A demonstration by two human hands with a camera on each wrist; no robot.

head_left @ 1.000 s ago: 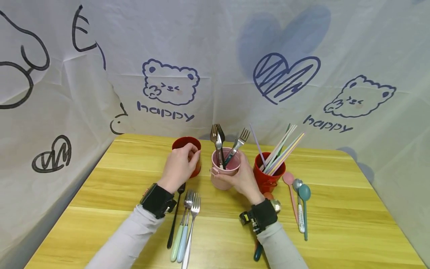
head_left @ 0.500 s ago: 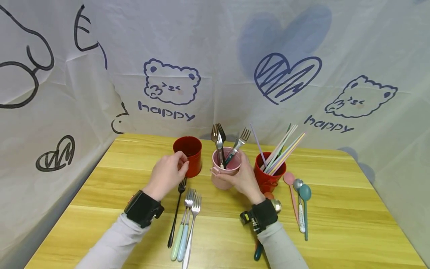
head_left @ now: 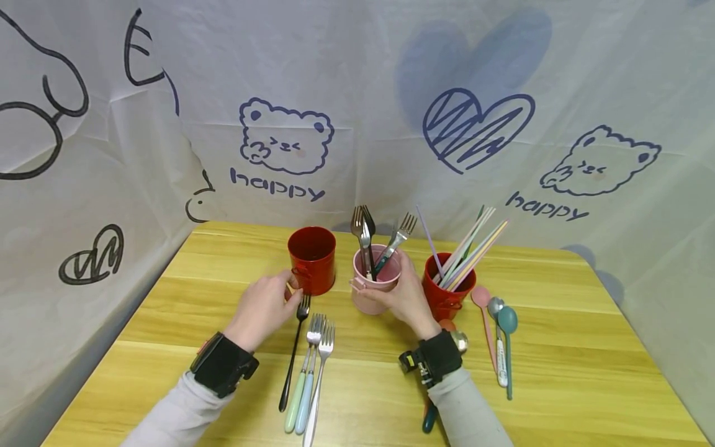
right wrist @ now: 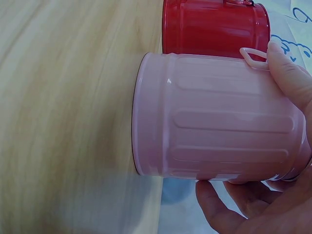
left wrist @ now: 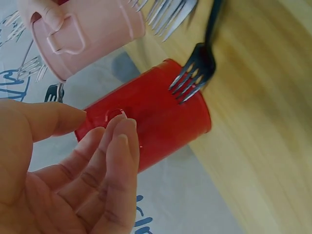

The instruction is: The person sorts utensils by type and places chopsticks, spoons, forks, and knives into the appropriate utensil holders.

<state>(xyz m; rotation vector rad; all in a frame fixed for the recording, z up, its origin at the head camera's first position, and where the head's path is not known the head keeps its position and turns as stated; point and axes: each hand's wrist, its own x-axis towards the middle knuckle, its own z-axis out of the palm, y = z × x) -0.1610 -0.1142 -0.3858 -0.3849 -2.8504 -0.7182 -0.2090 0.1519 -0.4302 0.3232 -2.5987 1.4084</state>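
My right hand (head_left: 404, 295) grips the pink bucket-shaped cup (head_left: 365, 303), thumb by its small side handle and fingers round the far side, as the right wrist view (right wrist: 219, 117) also shows. Several forks (head_left: 403, 226) stand in that cup, tines up. My left hand (head_left: 262, 310) holds nothing; its thumb and fingers are apart in the left wrist view, fingertips right by the handle of the left red cup (head_left: 319, 273). No cutlery shows above that cup's rim. A black fork (head_left: 302, 310) lies just in front of it, tines toward the cup.
Beside the black fork lie forks with a green handle (head_left: 296, 400) and a blue handle (head_left: 305, 400), and a silver fork (head_left: 318, 385). Another red cup (head_left: 438, 304) holds straws (head_left: 466, 254). Pink (head_left: 480, 297), silver (head_left: 495, 304) and teal (head_left: 507, 320) spoons lie at right; others sit partly under my right arm.
My left hand has come away from the left red cup's mouth, moving left and toward me, down to its front. My right hand keeps its grip on the pink cup.
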